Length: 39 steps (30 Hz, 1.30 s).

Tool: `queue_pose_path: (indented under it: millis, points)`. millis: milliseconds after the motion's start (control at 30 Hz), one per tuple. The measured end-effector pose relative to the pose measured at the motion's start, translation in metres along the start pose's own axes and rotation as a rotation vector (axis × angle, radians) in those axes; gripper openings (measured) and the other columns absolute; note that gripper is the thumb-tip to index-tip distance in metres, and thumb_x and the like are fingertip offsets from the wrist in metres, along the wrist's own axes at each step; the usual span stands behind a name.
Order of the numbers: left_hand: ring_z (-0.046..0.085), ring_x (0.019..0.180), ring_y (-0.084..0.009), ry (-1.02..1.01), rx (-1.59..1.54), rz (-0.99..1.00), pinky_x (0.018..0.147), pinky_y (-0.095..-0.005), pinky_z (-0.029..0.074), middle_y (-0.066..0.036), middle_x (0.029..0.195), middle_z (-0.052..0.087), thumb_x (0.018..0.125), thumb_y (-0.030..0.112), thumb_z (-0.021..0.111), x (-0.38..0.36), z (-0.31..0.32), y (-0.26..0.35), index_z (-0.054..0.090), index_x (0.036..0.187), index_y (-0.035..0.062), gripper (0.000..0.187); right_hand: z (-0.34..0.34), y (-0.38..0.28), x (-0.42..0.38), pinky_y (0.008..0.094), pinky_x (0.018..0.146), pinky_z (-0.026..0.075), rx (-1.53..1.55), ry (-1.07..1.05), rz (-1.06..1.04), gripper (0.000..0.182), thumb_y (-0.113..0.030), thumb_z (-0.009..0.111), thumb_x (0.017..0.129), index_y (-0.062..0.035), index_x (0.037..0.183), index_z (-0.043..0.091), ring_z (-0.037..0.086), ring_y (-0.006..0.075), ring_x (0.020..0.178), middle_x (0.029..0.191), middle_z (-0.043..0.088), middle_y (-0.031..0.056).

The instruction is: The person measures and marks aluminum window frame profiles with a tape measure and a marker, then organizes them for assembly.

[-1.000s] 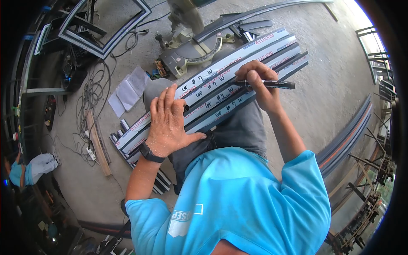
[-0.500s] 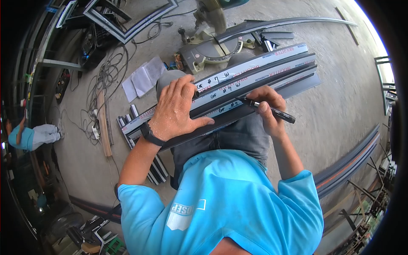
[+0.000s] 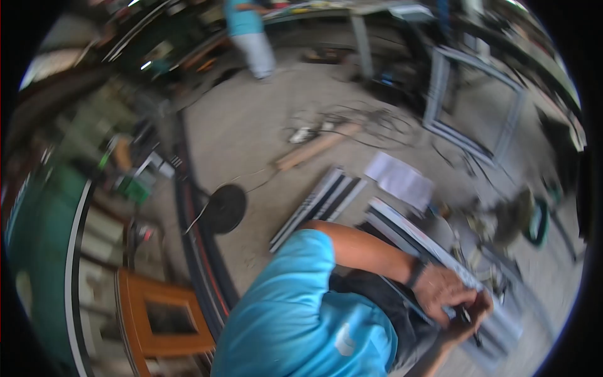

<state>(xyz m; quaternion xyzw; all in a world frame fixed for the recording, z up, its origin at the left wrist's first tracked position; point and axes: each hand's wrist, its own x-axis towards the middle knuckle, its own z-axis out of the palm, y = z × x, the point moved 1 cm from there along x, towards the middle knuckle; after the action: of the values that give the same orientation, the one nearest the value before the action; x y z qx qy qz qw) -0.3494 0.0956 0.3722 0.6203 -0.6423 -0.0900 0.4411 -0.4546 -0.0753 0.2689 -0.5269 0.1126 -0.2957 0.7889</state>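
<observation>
Both my hands meet at the lower right, over the long aluminium profiles (image 3: 411, 229) lying across my lap. My right hand (image 3: 478, 314) is closed round a black marker (image 3: 478, 340), whose dark end sticks out below the fingers. My left hand (image 3: 436, 290), with a dark watch (image 3: 417, 273) on its wrist, touches or nearly touches the right one. Its fingers look curled in, but blur hides what they hold. The writing on the profiles cannot be read in this view.
White paper sheets (image 3: 399, 180) and shorter profiles (image 3: 314, 204) lie on the floor. Beyond them are a wooden strip (image 3: 319, 146), tangled cables (image 3: 377, 122) and a grey frame (image 3: 433, 94). A black disc (image 3: 226, 208) stands left. Another person (image 3: 248, 31) is at the back.
The view has swung left and blurred. My hands, apart on the profiles before, have come together. The marker has left the profile's surface; a small dark cylinder showed at my left fingers earlier.
</observation>
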Motion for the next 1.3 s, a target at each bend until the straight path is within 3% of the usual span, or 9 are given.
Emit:
queue_pose_path:
  millis: [100,300,500,567,667,733,867,1167,1300]
  points:
    - [0.067,0.085,-0.0440,0.043,-0.008,0.025,0.071,-0.0504,0.052,-0.018,0.089,0.065,0.085,0.038,0.081,0.007,0.014,-0.010,0.047,0.114,0.0032,0.056,0.059,-0.027,0.006,0.0396,0.082,0.056,0.149,0.178,-0.109,0.061,-0.044,0.052,0.100,-0.0002,0.143,0.048,0.067,0.0255,0.102,0.128,0.063,0.0144]
    - [0.066,0.086,-0.0464,0.086,-0.043,0.041,0.071,-0.0529,0.051,-0.018,0.093,0.063,0.087,0.030,0.080,0.003,0.004,-0.013,0.039,0.118,0.0009,0.059,0.096,-0.044,0.002,0.0416,0.081,0.056,0.072,-0.037,-0.093,0.053,-0.037,0.058,0.099,-0.0003,0.136,0.053,0.066,0.0255,0.098,0.122,0.065,0.0171]
    - [0.064,0.108,-0.0379,0.085,0.296,-0.103,0.091,-0.0452,0.051,-0.023,0.112,0.064,0.068,0.079,0.078,0.040,-0.031,-0.063,0.051,0.127,-0.0017,0.104,0.069,-0.107,-0.007,0.0437,0.079,0.055,0.033,-0.270,-0.111,0.044,-0.030,0.064,0.098,-0.0004,0.130,0.058,0.066,0.0255,0.095,0.116,0.066,0.0198]
    - [0.060,0.121,-0.0403,-0.194,0.392,-0.343,0.103,-0.0472,0.048,-0.030,0.126,0.061,0.069,0.085,0.071,0.049,-0.040,-0.111,0.052,0.135,-0.0050,0.113,0.036,-0.111,-0.038,0.0444,0.078,0.055,0.126,-0.495,0.045,0.041,-0.028,0.066,0.098,-0.0004,0.127,0.059,0.066,0.0255,0.094,0.114,0.066,0.0207]
    - [0.055,0.133,-0.0378,-0.854,-0.075,-0.441,0.111,-0.0442,0.044,-0.031,0.142,0.057,0.076,0.084,0.066,0.053,-0.030,-0.151,0.055,0.142,-0.0050,0.111,-0.018,-0.063,-0.101,0.0516,0.094,0.053,0.312,-0.521,0.948,0.052,-0.028,0.065,0.097,-0.0014,0.138,0.050,0.068,0.0347,0.104,0.125,0.062,0.0258]
    - [0.059,0.128,-0.0300,-0.811,-0.176,-0.416,0.111,-0.0392,0.043,-0.020,0.136,0.065,0.081,0.064,0.079,0.044,-0.015,-0.150,0.060,0.139,-0.0030,0.091,-0.014,-0.047,-0.134,0.0410,0.066,0.057,0.036,-0.270,1.017,0.067,-0.029,0.069,0.093,-0.0026,0.149,0.044,0.067,0.0301,0.066,0.126,0.070,0.0184]
    - [0.060,0.125,-0.0302,-0.855,-0.520,-0.423,0.110,-0.0388,0.043,-0.022,0.133,0.065,0.071,0.055,0.091,0.042,-0.005,-0.116,0.056,0.137,-0.0045,0.096,-0.001,-0.017,-0.127,0.0313,0.065,0.050,0.348,-0.020,0.900,0.072,-0.030,0.062,0.102,-0.0030,0.160,0.029,0.064,0.0227,0.089,0.151,0.052,0.0142]
    - [0.062,0.124,-0.0298,-0.746,-0.484,-0.521,0.105,-0.0396,0.049,-0.022,0.132,0.065,0.069,0.045,0.093,0.002,0.002,-0.094,0.047,0.142,-0.0031,0.099,0.021,0.008,-0.142,0.0273,0.066,0.049,-0.048,0.122,0.597,0.028,-0.031,0.053,0.110,-0.0070,0.124,0.055,0.057,0.0115,0.076,0.092,0.060,0.0027]
    - [0.065,0.118,-0.0282,-0.497,-0.892,-0.660,0.103,-0.0397,0.051,-0.020,0.128,0.067,0.069,0.035,0.096,-0.035,-0.034,-0.074,0.045,0.145,-0.0030,0.099,0.058,-0.009,-0.125,0.0336,0.086,0.055,-0.131,0.120,0.451,0.056,-0.039,0.051,0.110,-0.0105,0.155,0.033,0.061,0.0188,0.113,0.130,0.057,0.0121]
